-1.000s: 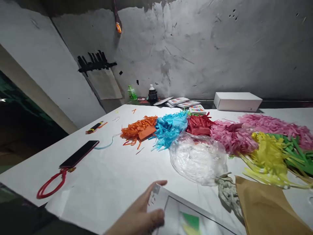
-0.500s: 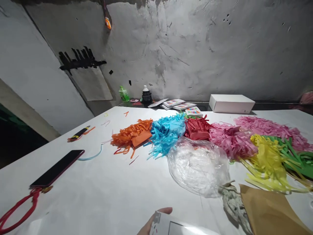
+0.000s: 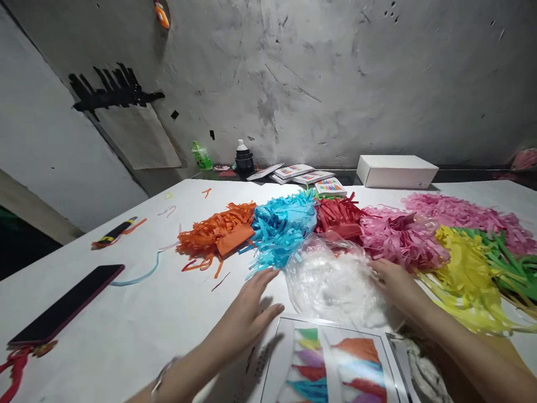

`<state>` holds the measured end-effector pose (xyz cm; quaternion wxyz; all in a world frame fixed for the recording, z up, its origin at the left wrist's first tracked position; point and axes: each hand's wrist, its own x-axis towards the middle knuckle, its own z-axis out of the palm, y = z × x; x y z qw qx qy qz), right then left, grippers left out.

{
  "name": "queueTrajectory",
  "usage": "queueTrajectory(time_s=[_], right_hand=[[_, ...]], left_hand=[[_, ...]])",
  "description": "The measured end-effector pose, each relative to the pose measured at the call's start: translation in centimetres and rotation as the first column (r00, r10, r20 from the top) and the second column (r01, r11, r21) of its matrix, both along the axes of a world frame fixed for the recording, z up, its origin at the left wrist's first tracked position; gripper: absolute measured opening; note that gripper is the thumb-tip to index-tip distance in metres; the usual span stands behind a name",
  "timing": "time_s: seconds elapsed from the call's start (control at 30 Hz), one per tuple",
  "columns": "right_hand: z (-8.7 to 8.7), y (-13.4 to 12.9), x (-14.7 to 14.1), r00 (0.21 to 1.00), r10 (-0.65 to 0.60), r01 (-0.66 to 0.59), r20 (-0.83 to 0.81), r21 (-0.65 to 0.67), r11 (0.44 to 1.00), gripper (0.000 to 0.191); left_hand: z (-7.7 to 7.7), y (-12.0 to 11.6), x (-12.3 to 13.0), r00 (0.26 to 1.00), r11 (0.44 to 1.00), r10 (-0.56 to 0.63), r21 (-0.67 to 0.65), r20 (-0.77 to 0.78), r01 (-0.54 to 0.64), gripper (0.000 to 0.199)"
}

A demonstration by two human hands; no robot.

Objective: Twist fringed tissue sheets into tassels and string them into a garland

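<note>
My left hand (image 3: 249, 316) reaches over the table with thumb and fingers spread, just left of a crumpled clear plastic bag (image 3: 331, 280), and holds nothing. On the bag's right edge, my right hand (image 3: 388, 280) has its fingers bent against the plastic; the fingertips are partly hidden. Between my forearms, at the near edge, lies a white package (image 3: 331, 364) printed with pictures of coloured tassels. Bundles of cut paper fringe lie behind the bag: orange (image 3: 222, 229), blue (image 3: 285, 224), red (image 3: 339, 218) and pink (image 3: 403, 238). To the right is a yellow bundle (image 3: 470, 280).
A phone (image 3: 69, 305) with a red strap and a black-and-yellow cutter (image 3: 115, 232) lie at left. More pink fringe (image 3: 470, 215) and green fringe (image 3: 509, 271) are at right. Behind are printed packs (image 3: 312, 177), a white box (image 3: 396, 170) and bottles. A grey cloth (image 3: 423, 369) lies near my right forearm.
Both hands have come into view over the table, the right one onto the plastic bag. The hand that held the package has let go, and its printed side now shows. The view has shifted slightly.
</note>
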<state>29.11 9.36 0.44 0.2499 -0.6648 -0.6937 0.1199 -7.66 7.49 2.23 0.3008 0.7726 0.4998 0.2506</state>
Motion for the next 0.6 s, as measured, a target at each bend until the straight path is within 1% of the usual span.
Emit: queueTrajectory(time_s=[0.03, 0.07, 0.1, 0.13, 0.17, 0.2, 0.23, 0.27, 0.3, 0.37, 0.4, 0.43, 0.47, 0.5, 0.53, 0.57, 0.6], right_hand=[[0.2, 0.5, -0.1, 0.999, 0.029, -0.029, -0.018, -0.006, 1.000, 0.031], [0.7, 0.8, 0.0, 0.998, 0.050, -0.050, -0.039, -0.008, 0.999, 0.029], [1.4, 1.0, 0.1, 0.996, 0.062, -0.062, -0.061, -0.005, 0.998, 0.030], [2.2, 1.1, 0.3, 0.994, 0.065, -0.066, -0.085, 0.002, 0.998, 0.031], [3.0, 1.1, 0.6, 0.992, 0.063, -0.063, -0.111, 0.009, 0.998, 0.032], [3.9, 1.1, 0.9, 0.989, 0.055, -0.054, -0.138, 0.016, 0.998, 0.033], [4.8, 1.0, 1.2, 0.985, 0.043, -0.040, -0.167, 0.022, 0.999, 0.035], [5.7, 0.9, 1.6, 0.979, 0.027, -0.022, -0.201, 0.027, 0.999, 0.036], [6.5, 0.7, 1.8, 0.971, 0.013, -0.006, -0.239, 0.031, 1.000, 0.038], [8.1, 0.6, 2.1, 0.947, 0.003, 0.011, -0.322, 0.041, 0.999, 0.042], [8.8, 0.5, 2.0, 0.933, 0.010, 0.008, -0.360, 0.049, 0.999, 0.046], [9.6, 0.6, 1.7, 0.917, 0.032, -0.011, -0.398, 0.055, 0.998, 0.056], [10.4, 0.7, 1.2, 0.896, 0.076, -0.055, -0.437, 0.061, 0.997, 0.070], [11.1, 0.8, 0.6, 0.872, 0.135, -0.114, -0.471, 0.073, 0.991, 0.082], [11.8, 1.1, -0.2, 0.844, 0.198, -0.177, -0.498, 0.091, 0.980, 0.088], [12.5, 1.4, -1.1, 0.818, 0.255, -0.230, -0.516, 0.114, 0.967, 0.087], [13.0, 1.7, -1.9, 0.799, 0.296, -0.260, -0.523, 0.143, 0.955, 0.079]], left_hand=[[0.0, 1.6, 1.2, 0.995, 0.996, -0.086, 0.034, -0.059, 0.088, 0.059], [-0.3, 3.1, 2.4, 0.980, 0.983, -0.160, 0.071, -0.121, 0.169, 0.066], [-0.6, 4.3, 3.7, 0.957, 0.959, -0.235, 0.119, -0.171, 0.256, 0.064], [-1.0, 5.3, 4.9, 0.936, 0.931, -0.293, 0.164, -0.195, 0.326, 0.051], [-1.2, 6.1, 5.9, 0.922, 0.910, -0.329, 0.192, -0.202, 0.367, 0.035], [-1.1, 6.8, 6.8, 0.916, 0.893, -0.353, 0.224, -0.192, 0.391, 0.025], [-0.7, 7.3, 7.4, 0.917, 0.883, -0.362, 0.253, -0.167, 0.395, 0.022], [0.0, 7.7, 7.8, 0.924, 0.879, -0.359, 0.284, -0.134, 0.383, 0.023], [1.1, 8.1, 8.0, 0.932, 0.874, -0.351, 0.324, -0.093, 0.361, 0.022], [3.9, 8.6, 8.3, 0.946, 0.866, -0.323, 0.402, -0.002, 0.297, 0.018], [5.5, 8.8, 8.6, 0.948, 0.861, -0.316, 0.434, 0.049, 0.265, 0.015], [7.1, 8.8, 9.1, 0.941, 0.856, -0.321, 0.458, 0.104, 0.241, 0.013], [8.5, 8.8, 9.7, 0.919, 0.849, -0.352, 0.472, 0.175, 0.236, 0.010], [9.8, 8.6, 10.6, 0.863, 0.844, -0.419, 0.473, 0.282, 0.255, 0.007], [11.0, 8.3, 11.5, 0.790, 0.833, -0.488, 0.469, 0.370, 0.295, 0.006], [12.1, 8.0, 12.4, 0.717, 0.815, -0.551, 0.460, 0.427, 0.353, 0.006], [13.0, 7.7, 13.2, 0.651, 0.790, -0.604, 0.452, 0.460, 0.414, 0.007]])
